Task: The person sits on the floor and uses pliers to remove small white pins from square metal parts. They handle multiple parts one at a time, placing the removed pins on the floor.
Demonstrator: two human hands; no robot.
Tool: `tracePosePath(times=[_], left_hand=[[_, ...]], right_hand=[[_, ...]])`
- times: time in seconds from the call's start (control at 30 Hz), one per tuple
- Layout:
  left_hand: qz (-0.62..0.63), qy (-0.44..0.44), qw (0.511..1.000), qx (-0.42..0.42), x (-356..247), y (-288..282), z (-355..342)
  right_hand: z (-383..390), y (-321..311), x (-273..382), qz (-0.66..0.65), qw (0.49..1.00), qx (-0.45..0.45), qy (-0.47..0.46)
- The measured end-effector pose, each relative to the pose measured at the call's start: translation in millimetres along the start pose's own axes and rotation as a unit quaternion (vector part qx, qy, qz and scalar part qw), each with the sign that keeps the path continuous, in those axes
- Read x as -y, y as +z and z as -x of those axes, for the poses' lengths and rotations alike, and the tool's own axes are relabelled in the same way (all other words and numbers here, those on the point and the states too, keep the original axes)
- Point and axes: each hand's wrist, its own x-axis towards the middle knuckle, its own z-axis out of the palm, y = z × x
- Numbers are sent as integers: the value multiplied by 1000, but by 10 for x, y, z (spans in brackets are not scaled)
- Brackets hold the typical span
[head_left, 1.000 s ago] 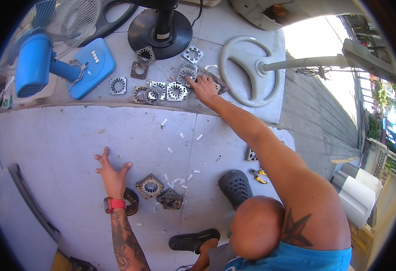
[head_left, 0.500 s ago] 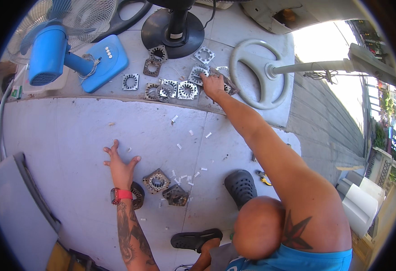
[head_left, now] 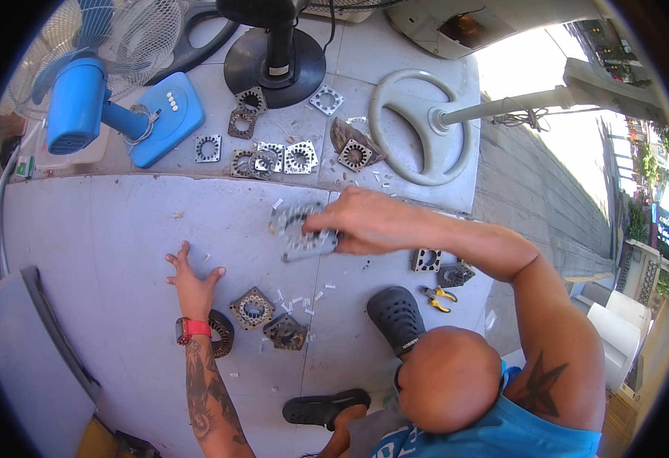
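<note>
My right hand (head_left: pixel 361 217) grips a square, slotted metal motor stator (head_left: pixel 298 238) by its edge, above the middle of the pale floor; the stator is blurred by motion. My left hand (head_left: pixel 192 282) has its fingers spread and holds nothing. Beside my left wrist stands a dark round slotted ring (head_left: pixel 221 334), partly hidden by the wrist. To its right, a square stator (head_left: pixel 252 308) and a darker, tilted stator (head_left: pixel 286 332) sit among several small white tube-like pieces (head_left: pixel 295 305). Farther off, several similar square stators (head_left: pixel 300 157) lie in a group.
A blue fan (head_left: pixel 168 114) and a black fan base (head_left: pixel 275 69) stand at the back, with a grey round fan stand (head_left: pixel 460 153) at right. Yellow-handled pliers (head_left: pixel 438 298) lie near two stators (head_left: pixel 427 260). My black clog (head_left: pixel 394 311) rests close by.
My right hand has lifted a stator from the far group and brought it nearer and to the left. My left hand stays spread in about the same place.
</note>
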Motion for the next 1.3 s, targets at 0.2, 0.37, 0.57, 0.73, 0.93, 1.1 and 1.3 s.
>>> tracePosePath(times=[0.2, 0.37, 0.57, 0.73, 0.93, 1.1, 1.3], left_hand=[[-9, -3, 1000, 1, -31, -32, 19], [3, -2, 1000, -4, -36, -29, 36], [1, -18, 1000, 3, -68, -44, 32], [4, -7, 1000, -4, -67, -45, 45], [-8, -14, 1000, 1, -80, -47, 34], [-8, -10, 1000, -1, -115, -43, 53], [-2, -21, 1000, -2, -144, -63, 64]], right_hand=[[-102, 1241, 808, 262, 940, 28, -215], [-228, 1179, 679, 77, 963, -89, -240], [-528, 430, -1644, 198, 932, -139, 268], [-276, 1019, -2593, 246, 890, -98, 372], [-262, 804, -2373, 146, 897, -169, 380], [21, 514, -1329, -56, 959, -261, 97], [-603, 128, -1343, -118, 962, -216, 116]])
